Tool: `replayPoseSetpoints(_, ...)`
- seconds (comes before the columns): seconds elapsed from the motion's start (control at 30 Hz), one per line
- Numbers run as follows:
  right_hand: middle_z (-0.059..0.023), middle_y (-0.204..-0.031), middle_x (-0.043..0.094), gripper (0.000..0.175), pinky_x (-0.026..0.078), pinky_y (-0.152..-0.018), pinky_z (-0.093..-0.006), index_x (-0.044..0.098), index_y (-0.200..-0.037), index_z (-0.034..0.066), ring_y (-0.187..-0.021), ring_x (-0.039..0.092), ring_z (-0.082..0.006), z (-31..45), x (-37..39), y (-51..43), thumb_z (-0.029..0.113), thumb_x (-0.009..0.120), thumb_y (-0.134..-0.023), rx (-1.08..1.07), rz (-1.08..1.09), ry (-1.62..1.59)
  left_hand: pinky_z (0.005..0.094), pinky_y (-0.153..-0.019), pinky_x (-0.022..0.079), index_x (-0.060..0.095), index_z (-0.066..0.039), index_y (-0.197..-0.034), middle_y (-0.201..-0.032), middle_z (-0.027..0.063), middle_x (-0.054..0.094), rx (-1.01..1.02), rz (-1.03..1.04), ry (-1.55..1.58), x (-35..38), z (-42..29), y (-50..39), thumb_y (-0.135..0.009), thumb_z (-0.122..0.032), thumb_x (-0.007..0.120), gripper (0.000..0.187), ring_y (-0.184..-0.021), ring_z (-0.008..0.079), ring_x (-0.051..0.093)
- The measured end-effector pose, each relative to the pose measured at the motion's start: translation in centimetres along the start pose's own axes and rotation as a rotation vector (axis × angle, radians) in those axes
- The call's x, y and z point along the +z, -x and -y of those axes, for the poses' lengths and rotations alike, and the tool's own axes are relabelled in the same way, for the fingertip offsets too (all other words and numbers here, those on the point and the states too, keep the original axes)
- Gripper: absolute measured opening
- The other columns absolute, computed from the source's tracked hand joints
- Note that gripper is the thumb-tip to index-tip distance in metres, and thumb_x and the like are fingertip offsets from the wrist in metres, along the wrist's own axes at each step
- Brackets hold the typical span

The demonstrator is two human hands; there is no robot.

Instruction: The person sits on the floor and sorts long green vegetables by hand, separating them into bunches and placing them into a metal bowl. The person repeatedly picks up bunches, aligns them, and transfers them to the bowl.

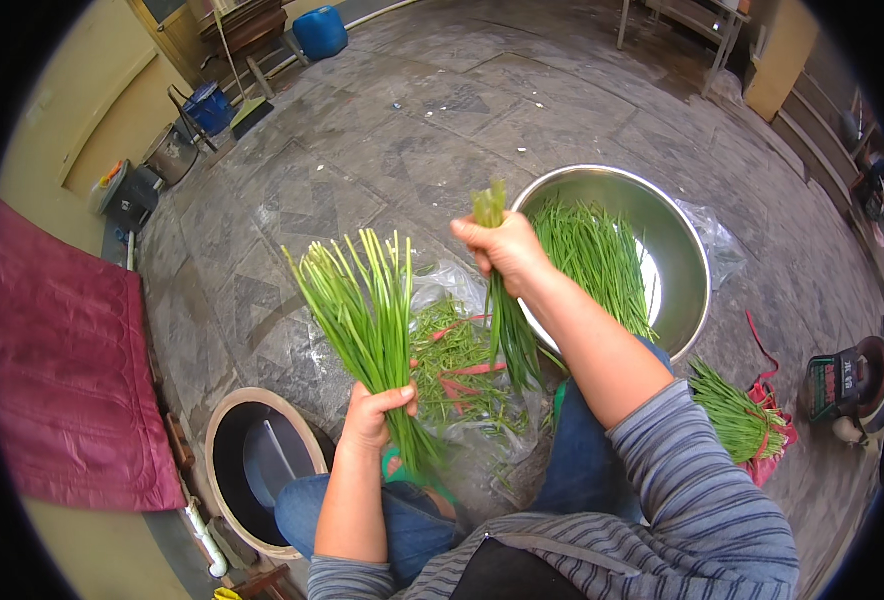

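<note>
My left hand (376, 412) grips a thick bunch of garlic chives (367, 307) near its leafy end, the pale stems fanned out and pointing up. In my right hand (503, 247) is a smaller bunch of chives (513, 330), held close to the pale stem ends with the leaves hanging down. Right beside that hand stands a wide stainless steel basin (678, 225) with a heap of chives (588, 255) lying in it. Between my feet, trimmings (442, 360) and red ties (472, 369) lie on a clear plastic sheet (449, 283).
A tied chive bundle (738, 420) lies on red material at my right, near a dark box bearing writing (832, 386). To my left is a large water-holding vat (220, 480), with a maroon quilted curtain (74, 360) beyond. A broom (250, 116) and blue jerrycan (320, 32) stand farther back.
</note>
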State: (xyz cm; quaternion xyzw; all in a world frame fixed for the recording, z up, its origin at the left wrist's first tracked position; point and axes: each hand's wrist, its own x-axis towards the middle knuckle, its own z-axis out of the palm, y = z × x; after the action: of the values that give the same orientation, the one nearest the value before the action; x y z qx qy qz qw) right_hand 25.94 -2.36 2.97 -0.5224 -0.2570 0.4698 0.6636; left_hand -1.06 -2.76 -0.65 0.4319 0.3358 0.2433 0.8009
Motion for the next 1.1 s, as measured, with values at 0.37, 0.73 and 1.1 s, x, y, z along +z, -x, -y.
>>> replayPoseSetpoints(0.37,-0.0011,-0.063,0.055,0.018,0.035,-0.039,-0.0210,0.058,-0.083,0.0033,-0.044,0.047,-0.0081,-1.4,2.8,1.1,0.011,0.072,-0.074,0.216,0.428,-0.059,0.0309,-0.058,0.048,0.050,-0.001,-0.110,-0.079,0.0118,0.060,0.038,-0.156,0.108,0.5,0.1,0.7,-0.068,-0.012,0.071,0.048,-0.061,0.0211,0.058)
replayPoseSetpoints(0.73,-0.0019,-0.064,0.058,0.014,0.037,-0.042,-0.0214,0.060,-0.078,0.0032,-0.051,0.052,-0.0088,0.0,1.8,0.7,0.006,0.072,-0.070,0.093,0.296,0.051,0.0287,-0.053,0.044,0.053,0.000,-0.100,-0.073,0.0099,0.058,0.141,-0.211,0.028,0.4,0.1,0.3,-0.067,-0.008,0.071,0.038,-0.056,0.0183,0.054)
replayPoseSetpoints(1.1,-0.0015,-0.076,0.060,0.027,0.042,-0.051,-0.0249,0.065,-0.092,0.0021,-0.060,0.055,-0.0108,-0.6,1.3,0.7,0.015,0.077,-0.071,-0.136,0.179,0.198,0.0257,-0.052,0.045,0.054,0.000,-0.097,-0.074,0.0065,0.058,0.219,-0.295,0.014,0.2,-0.1,0.4,-0.071,-0.004,0.069,0.030,-0.056,0.0152,0.054)
